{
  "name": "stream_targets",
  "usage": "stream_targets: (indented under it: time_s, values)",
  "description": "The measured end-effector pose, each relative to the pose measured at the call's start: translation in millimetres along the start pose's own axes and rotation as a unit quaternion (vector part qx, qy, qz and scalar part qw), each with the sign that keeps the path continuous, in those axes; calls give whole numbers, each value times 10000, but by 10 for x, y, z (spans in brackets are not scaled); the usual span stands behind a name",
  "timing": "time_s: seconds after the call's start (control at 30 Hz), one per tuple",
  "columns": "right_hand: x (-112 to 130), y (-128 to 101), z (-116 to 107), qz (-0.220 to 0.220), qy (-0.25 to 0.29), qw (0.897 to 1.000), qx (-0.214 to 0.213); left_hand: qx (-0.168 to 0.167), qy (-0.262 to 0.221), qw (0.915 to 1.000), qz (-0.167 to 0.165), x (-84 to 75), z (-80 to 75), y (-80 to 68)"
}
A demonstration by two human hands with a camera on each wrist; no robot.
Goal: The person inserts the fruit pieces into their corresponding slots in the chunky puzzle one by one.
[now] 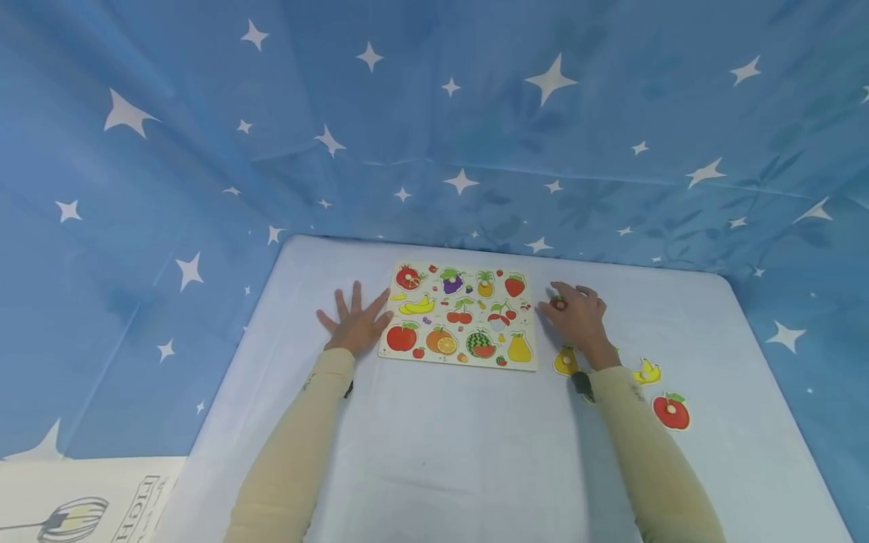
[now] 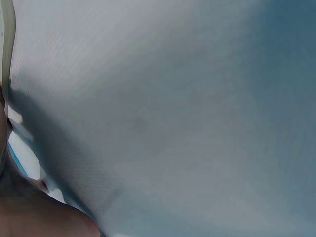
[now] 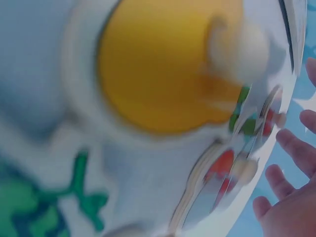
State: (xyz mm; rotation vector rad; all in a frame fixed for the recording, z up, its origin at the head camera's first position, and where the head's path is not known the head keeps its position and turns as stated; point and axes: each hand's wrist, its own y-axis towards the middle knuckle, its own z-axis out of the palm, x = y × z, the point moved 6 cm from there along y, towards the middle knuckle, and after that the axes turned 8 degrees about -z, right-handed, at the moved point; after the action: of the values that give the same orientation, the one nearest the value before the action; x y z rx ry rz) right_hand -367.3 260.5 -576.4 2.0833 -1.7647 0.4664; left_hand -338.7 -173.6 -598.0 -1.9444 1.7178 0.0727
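Right hand grips a red piece; nearby box reads "HIGH".

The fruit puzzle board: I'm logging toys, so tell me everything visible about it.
The flat rectangular cream fruit puzzle board lies flat on the pale blue table, its long side facing the person. It looks wooden and shows printed fruit, including grapes, pineapple, strawberry, bananas, cherries, orange, watermelon and pear; some pieces carry small knobs. The left hand, fingers spread, presses the table at its left edge.
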Motion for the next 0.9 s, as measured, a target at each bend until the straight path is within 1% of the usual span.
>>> stream_targets:
  time_s: [0.13, 0.3, 0.53, 0.9]
  values:
    - [-45, -43, -59, -75, -174, 9998, 19, 59, 23, 10000, 6, 2, 7, 31]
    - [-87, -91, -119, -201, -143, 9997, -37, 157, 77, 9998, -52, 12, 27, 67]
    - [-122, -161, -144, -398, -84, 9988, -262, 136, 63, 9999, -80, 18, 26, 57]
    - [-152, -157, -130, -383, -253, 9984, -331, 96, 100, 9999, -81, 23, 38, 72]
